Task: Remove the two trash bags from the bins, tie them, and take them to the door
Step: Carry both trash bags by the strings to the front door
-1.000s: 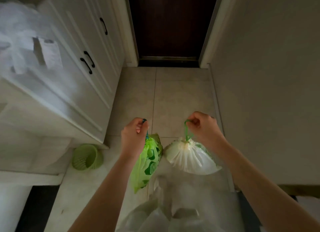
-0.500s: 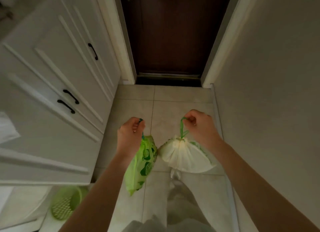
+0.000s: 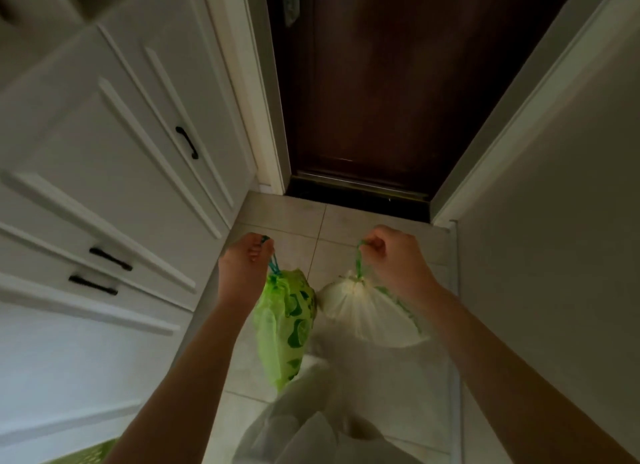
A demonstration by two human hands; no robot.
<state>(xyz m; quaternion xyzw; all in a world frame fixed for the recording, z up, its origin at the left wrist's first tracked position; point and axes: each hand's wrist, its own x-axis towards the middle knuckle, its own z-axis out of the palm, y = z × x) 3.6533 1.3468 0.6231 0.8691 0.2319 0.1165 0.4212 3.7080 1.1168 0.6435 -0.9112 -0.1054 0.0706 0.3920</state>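
The left hand point(image 3: 247, 269) grips the drawstring of a green trash bag point(image 3: 285, 325); the right hand point(image 3: 394, 259) grips a white trash bag point(image 3: 369, 311). Both hang above tiled floor point(image 3: 277, 217). Dark door point(image 3: 374, 82) at 12 o'clock, white cabinet point(image 3: 104, 158) at 9, wall point(image 3: 561, 193) at 3.

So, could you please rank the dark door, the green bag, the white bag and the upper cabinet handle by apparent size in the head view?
1. dark door
2. green bag and white bag: too alike to rank, and the right hand hides part of the white one
3. upper cabinet handle
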